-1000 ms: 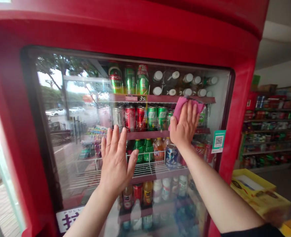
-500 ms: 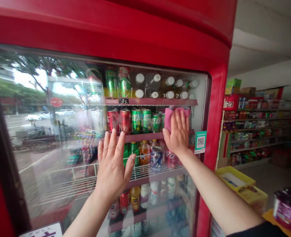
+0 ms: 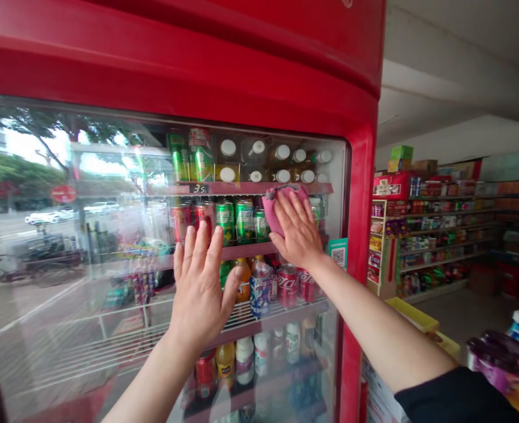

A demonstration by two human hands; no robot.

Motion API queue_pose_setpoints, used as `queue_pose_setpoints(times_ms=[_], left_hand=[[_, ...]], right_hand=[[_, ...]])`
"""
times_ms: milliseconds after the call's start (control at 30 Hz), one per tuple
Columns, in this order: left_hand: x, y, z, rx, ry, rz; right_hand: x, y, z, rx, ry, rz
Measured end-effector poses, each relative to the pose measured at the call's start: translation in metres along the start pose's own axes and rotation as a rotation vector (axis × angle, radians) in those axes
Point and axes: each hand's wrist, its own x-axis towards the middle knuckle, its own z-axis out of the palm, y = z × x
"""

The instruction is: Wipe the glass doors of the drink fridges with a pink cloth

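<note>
Front of a tall red drinks cooler [image 3: 197,64] with a glass door [image 3: 87,264]. The left hand [image 3: 200,288] is laid flat on the glass near mid-height, fingers spread and fully open, with nothing held. The right hand [image 3: 297,232] is placed higher and further right, fingers extended, and a small pink cloth [image 3: 271,207] is pinned under it against the pane rather than gripped; the cloth's upper edge is level with a shelf rail. Behind the glass, out of reach of both hands, green cans [image 3: 226,217], red cans [image 3: 288,282] and white-capped bottles [image 3: 281,158] are ranged on wire shelves. A green QR sticker [image 3: 338,254] is fixed just right of the right wrist. A street scene is reflected in the door's left part. Stocked shop shelves [image 3: 435,235], a yellow crate [image 3: 411,314] and a purple tub [image 3: 488,358] are seen to the right.
</note>
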Motion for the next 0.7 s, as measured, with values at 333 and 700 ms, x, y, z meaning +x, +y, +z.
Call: queue_pose_setpoints(times_ms=[333,700], left_hand=[[0.007,0.017,0.004,0.009,0.02,-0.023],[0.016,0.001,-0.005,0.114,0.028,-0.027]], right_hand=[[0.047,-0.003,0.029,-0.044,0.399,0.711],[-0.02,0.087,-0.017,-0.148,0.089,0.338]])
